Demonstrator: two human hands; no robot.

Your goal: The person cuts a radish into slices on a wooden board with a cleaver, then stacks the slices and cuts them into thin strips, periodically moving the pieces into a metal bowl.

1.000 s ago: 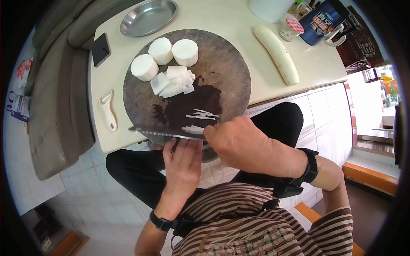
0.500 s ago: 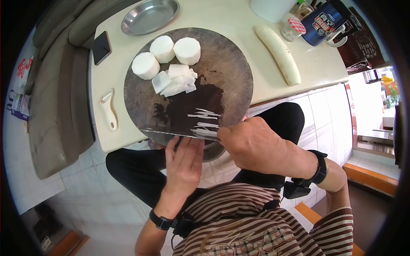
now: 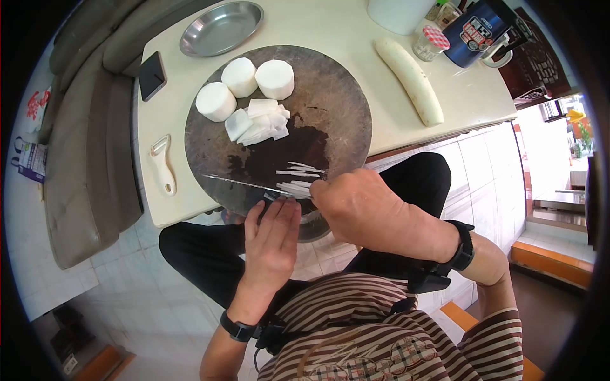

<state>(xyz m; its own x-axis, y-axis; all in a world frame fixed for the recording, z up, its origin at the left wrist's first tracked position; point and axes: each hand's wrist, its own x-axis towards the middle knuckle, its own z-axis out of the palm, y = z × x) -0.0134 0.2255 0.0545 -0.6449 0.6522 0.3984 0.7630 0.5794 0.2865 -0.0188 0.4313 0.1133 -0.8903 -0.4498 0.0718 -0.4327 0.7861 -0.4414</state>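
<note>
My right hand is closed around the handle of a kitchen knife, its blade seen almost edge-on and pointing left across the near part of the round chopping board. Close behind the blade, my left hand presses its bent fingertips down at the board's near edge; whatever lies under them is mostly hidden. Thin white radish strips lie beyond the blade, by my right knuckles. Farther up the board sit a pile of radish slices and three peeled radish chunks.
On the table stand a metal dish, a phone, a peeler, a whole white radish, a jar with a checked lid and a blue flask. A sofa is on the left.
The knife blade has shifted slightly away from me and tilted more, its tip farther up the board. My right hand moved a little left and up. The strips beside the blade lie closer together.
</note>
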